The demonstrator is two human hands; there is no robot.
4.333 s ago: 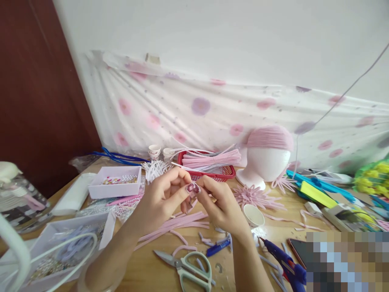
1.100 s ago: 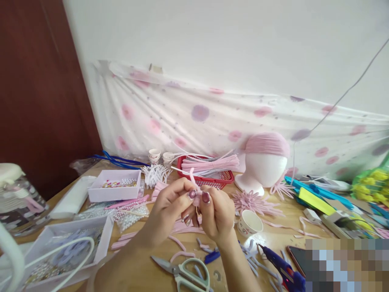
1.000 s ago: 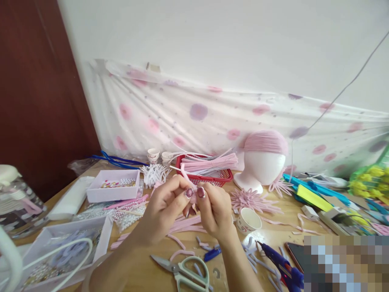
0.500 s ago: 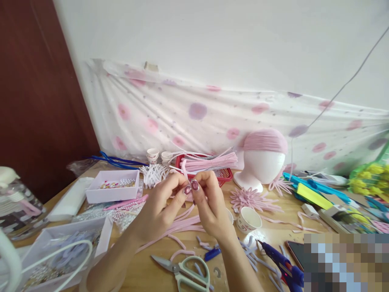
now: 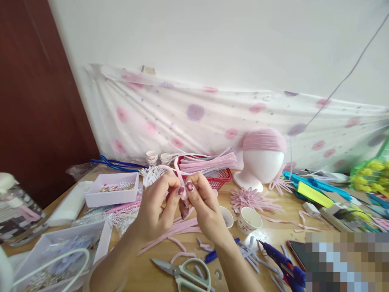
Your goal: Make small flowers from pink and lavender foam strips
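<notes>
A pink pipe cleaner (image 5: 178,170) is pinched between my two hands, with a bent length rising above the fingertips. My left hand (image 5: 156,200) has thumb and index finger closed on it. Facing it from the right, my right hand (image 5: 207,207) grips the same piece, and the thumbs almost touch. My fingers hide the middle of the pipe cleaner. Below the hands, more pink pipe cleaners (image 5: 185,228) lie on the wooden table (image 5: 136,269). Scissors (image 5: 182,272) with pale green handles rest nearer to me.
A red basket (image 5: 224,175) with bundled pink pipe cleaners stands behind my hands. To its right is a white foam head (image 5: 263,166) with a pink-wrapped top. A blue glue gun (image 5: 281,259), a paper cup (image 5: 249,220) and a pink looped flower (image 5: 251,199) lie rightward; bead boxes (image 5: 111,194) stand left.
Both hands have shifted slightly left and down. The pipe cleaner now shows a longer, more bent length above the fingers. More of the second paper cup shows beside my right hand.
</notes>
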